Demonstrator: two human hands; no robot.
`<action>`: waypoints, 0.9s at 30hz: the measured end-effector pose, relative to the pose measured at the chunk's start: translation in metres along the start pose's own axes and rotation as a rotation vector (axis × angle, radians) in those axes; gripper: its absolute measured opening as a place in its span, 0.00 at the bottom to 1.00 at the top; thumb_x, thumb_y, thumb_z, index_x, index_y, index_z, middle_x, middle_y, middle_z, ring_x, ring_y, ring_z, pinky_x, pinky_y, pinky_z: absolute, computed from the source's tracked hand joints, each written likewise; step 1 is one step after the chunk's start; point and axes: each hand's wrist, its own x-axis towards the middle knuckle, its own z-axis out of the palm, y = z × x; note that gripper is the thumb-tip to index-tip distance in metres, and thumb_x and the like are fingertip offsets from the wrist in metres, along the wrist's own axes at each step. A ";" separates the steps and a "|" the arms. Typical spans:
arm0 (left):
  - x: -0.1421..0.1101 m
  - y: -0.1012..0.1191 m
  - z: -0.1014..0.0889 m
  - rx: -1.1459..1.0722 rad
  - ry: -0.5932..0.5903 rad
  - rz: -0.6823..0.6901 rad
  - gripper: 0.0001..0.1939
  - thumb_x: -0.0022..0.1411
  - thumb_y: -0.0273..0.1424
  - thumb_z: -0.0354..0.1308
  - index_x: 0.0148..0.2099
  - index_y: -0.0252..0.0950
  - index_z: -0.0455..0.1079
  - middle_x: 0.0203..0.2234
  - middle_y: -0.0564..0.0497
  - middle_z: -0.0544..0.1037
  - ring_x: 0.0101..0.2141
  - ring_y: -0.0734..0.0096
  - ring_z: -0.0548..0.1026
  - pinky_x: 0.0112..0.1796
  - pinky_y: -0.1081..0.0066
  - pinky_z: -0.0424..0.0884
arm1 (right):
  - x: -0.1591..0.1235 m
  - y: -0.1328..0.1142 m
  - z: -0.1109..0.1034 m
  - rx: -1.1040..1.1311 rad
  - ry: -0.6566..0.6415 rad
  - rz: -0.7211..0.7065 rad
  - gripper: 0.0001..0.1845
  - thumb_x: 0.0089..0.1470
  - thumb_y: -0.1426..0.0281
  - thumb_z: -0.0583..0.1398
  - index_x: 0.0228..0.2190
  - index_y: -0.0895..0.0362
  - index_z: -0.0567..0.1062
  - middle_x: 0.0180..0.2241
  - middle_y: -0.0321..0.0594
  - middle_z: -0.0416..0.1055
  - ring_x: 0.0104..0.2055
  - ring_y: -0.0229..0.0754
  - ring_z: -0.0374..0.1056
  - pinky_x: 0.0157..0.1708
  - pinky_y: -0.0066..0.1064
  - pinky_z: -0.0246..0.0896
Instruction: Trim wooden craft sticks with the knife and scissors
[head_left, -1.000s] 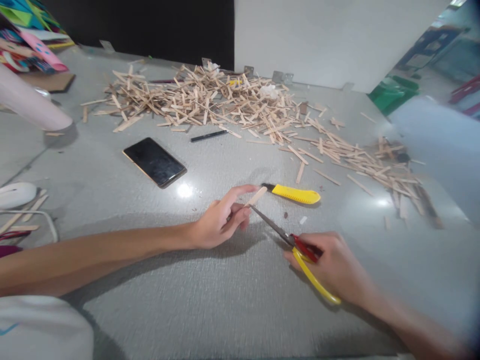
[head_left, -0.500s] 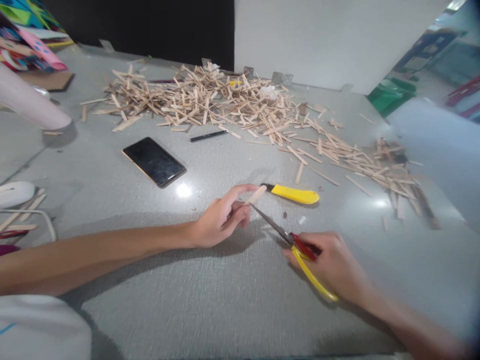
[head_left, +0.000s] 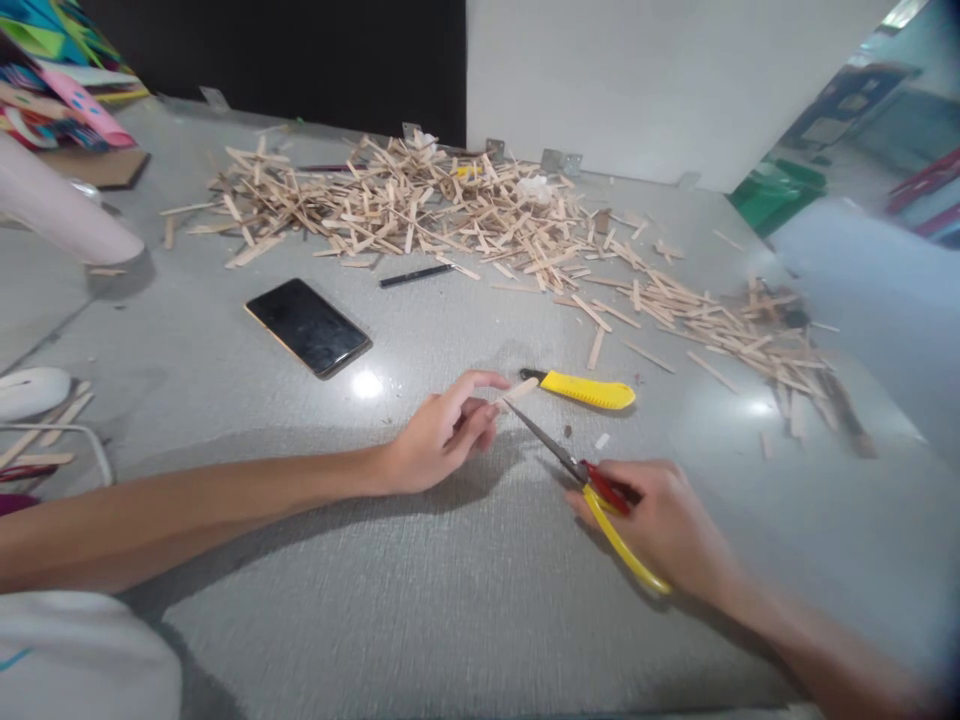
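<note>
A short wooden craft stick (head_left: 523,389) is pinched between the thumb and fingers of my left hand (head_left: 448,430), its rounded end pointing up and right. My right hand (head_left: 660,525) is closed around red-and-yellow-handled long-nose pliers (head_left: 551,440). Their dark, slim tip meets the stick close to my left fingertips; whether it grips the stick, I cannot tell. One yellow handle stands away from my right palm. Just beyond the stick lies a yellow utility knife (head_left: 589,390) with a black end.
Across the back of the grey table (head_left: 420,620) spreads a big heap of wooden sticks (head_left: 405,205), trailing off rightward. A phone (head_left: 307,327) and a black pen-like thing (head_left: 415,276) lie before it. At left are a pink tube (head_left: 64,205) and a white mouse (head_left: 34,391).
The craft stick has tipped to a flatter angle, and its free end sits slightly lower. The pliers' tip has shifted a little up and right. Both hands keep their holds.
</note>
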 end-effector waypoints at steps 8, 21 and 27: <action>0.002 0.001 -0.001 0.038 0.057 -0.039 0.13 0.85 0.38 0.46 0.57 0.35 0.66 0.25 0.58 0.77 0.19 0.78 0.68 0.23 0.77 0.65 | 0.003 0.000 0.001 -0.022 0.008 -0.001 0.28 0.63 0.60 0.66 0.20 0.53 0.57 0.21 0.29 0.48 0.24 0.36 0.45 0.23 0.30 0.43; 0.001 0.000 0.001 0.002 0.081 -0.077 0.11 0.85 0.41 0.45 0.54 0.39 0.60 0.27 0.58 0.77 0.19 0.77 0.68 0.23 0.75 0.65 | 0.002 0.004 0.002 -0.037 -0.013 -0.017 0.26 0.65 0.59 0.66 0.21 0.54 0.63 0.19 0.28 0.55 0.24 0.36 0.49 0.24 0.30 0.47; 0.002 0.000 0.000 0.000 0.053 -0.076 0.13 0.84 0.40 0.46 0.61 0.37 0.59 0.28 0.58 0.77 0.20 0.77 0.68 0.24 0.75 0.65 | 0.003 0.001 0.000 -0.048 -0.023 -0.014 0.26 0.63 0.58 0.68 0.22 0.54 0.63 0.20 0.28 0.58 0.23 0.35 0.51 0.25 0.30 0.48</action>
